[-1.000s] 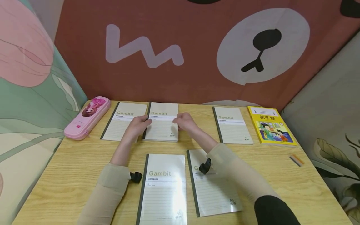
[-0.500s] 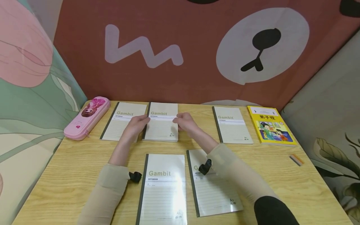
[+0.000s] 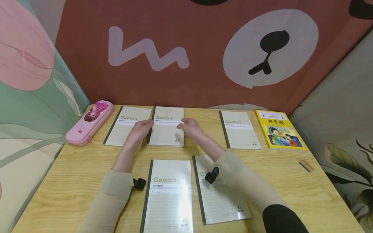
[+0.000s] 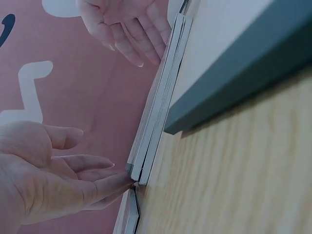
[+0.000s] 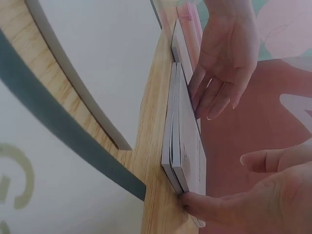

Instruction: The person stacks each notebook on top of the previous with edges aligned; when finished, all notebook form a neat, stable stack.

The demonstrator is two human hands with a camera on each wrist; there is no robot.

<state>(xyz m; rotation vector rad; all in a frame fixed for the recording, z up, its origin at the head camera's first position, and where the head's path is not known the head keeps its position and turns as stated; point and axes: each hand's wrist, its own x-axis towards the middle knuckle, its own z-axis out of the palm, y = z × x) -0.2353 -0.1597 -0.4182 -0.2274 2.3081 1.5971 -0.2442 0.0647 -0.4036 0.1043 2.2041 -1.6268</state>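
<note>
Along the far edge of the wooden worktop [image 3: 73, 168], from left to right: a pink pencil case [image 3: 89, 122]; a first Gambit notebook [image 3: 127, 124]; a stack of two Gambit notebooks [image 3: 166, 125], lying flat just beside the first notebook; a further Gambit notebook [image 3: 239, 128], well apart from the stack; and a yellow picture book [image 3: 279, 129] just beside it. The left hand [image 3: 141, 127] touches the left (spine) edge of the stack with straight fingertips [image 4: 119, 183], fingers extended and not curled round anything. The right hand [image 3: 190, 125] rests at the right edge of the stack, fingers likewise straight, one fingertip [image 5: 195, 202] pressing against the stack's side (the wrist views show the two notebooks one on top of the other, edges nearly flush). Both hands thus bracket the stack from either side without clasping it. Nearer the person lie two more Gambit notebooks, the near-left notebook [image 3: 167, 194] and the near-right notebook [image 3: 221, 200], side by side; the right forearm crosses above the latter. A small striped eraser [image 3: 306, 166] lies near the right edge of the worktop.
</note>
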